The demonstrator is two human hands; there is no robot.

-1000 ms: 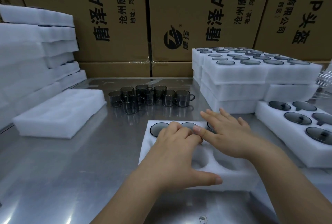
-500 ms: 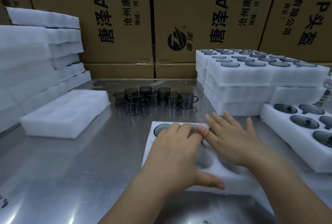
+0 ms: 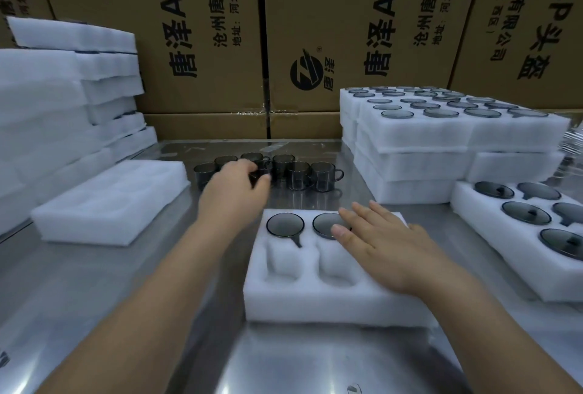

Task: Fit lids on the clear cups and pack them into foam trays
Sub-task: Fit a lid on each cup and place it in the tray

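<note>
— Which hand takes the cup?
— The left hand [image 3: 235, 191], being nearer: its fingers curl round one of the small smoky clear glass cups [image 3: 296, 172] clustered on the steel table [image 3: 94, 299], just beyond the white foam tray [image 3: 331, 302].
— The right hand [image 3: 381, 248]?
— Fingers straight, flat over the tray's far row; empty pockets lie nearer the person.

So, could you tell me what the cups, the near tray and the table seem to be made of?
The cups look like smoky glass or clear plastic, glossy: you see through them, and which one is unclear. The tray is white foam, matte, with soft fuzzy edges. The table looks like brushed steel: it mirrors the cups and lights.
</note>
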